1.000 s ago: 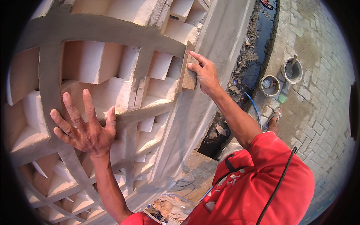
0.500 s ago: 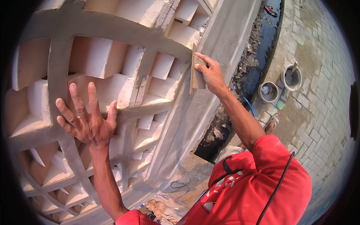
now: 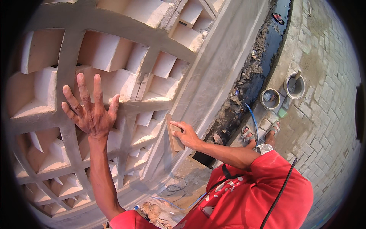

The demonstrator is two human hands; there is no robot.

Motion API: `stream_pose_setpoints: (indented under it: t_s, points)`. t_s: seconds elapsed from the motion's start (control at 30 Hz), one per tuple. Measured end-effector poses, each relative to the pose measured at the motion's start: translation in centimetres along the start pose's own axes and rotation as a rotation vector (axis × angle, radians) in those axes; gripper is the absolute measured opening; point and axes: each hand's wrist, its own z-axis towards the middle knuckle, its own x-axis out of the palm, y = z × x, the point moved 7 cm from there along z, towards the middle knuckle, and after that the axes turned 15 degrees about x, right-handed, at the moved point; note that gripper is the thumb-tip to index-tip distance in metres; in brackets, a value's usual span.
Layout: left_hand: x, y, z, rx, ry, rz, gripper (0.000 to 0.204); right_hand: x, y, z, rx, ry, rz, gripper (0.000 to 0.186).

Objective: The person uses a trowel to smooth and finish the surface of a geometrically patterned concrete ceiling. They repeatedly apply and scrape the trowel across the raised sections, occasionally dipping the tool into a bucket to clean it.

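The left hand (image 3: 93,118) was spread open, gripping nothing, its palm toward the lattice wall (image 3: 68,57). To its right, the right hand (image 3: 185,135) grasped a small wooden board (image 3: 175,139) over the smooth grey border (image 3: 213,61) along the wall's right side. Farther right ran a ditch (image 3: 272,42) with dark water, and beyond it two buckets (image 3: 303,89) stood side by side on the pavement (image 3: 324,103).

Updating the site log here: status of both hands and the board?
Left hand open, spread at lattice wall. Right hand gripping flat board. Board at smooth grey band, nothing visibly blocking it.
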Motion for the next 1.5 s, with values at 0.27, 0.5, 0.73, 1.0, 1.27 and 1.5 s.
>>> stream_pose_setpoints:
  t_s: [0.27,0.5,0.73,1.0,1.27,1.5]
  points:
    - [0.5,0.8,-1.0,-0.025,0.012,-0.070,0.074,-16.0,-0.6,-1.6,0.224,-0.107,0.492,0.038]
    - [-3.2,0.8,-4.3,-0.074,-0.172,-0.212,0.065,-29.2,-8.6,-3.9,0.458,-0.333,0.351,0.031]
    - [-0.4,-25.9,-21.4,-0.494,0.196,-1.329,0.057,-39.4,-24.8,-11.8,0.743,-0.410,-0.361,0.025]
    - [-4.7,-62.6,-46.3,-0.492,1.567,-1.969,0.060,-36.0,-27.4,-20.2,0.013,-0.100,-0.948,0.049]
    - [-5.0,-63.8,-47.4,-1.034,1.406,-1.977,0.067,-36.2,-32.1,-18.6,0.585,-0.166,-0.386,0.034]
    - [1.9,-39.5,-27.2,-1.236,0.401,-1.705,0.074,-35.9,-34.5,-17.3,0.823,-0.227,0.360,0.022]
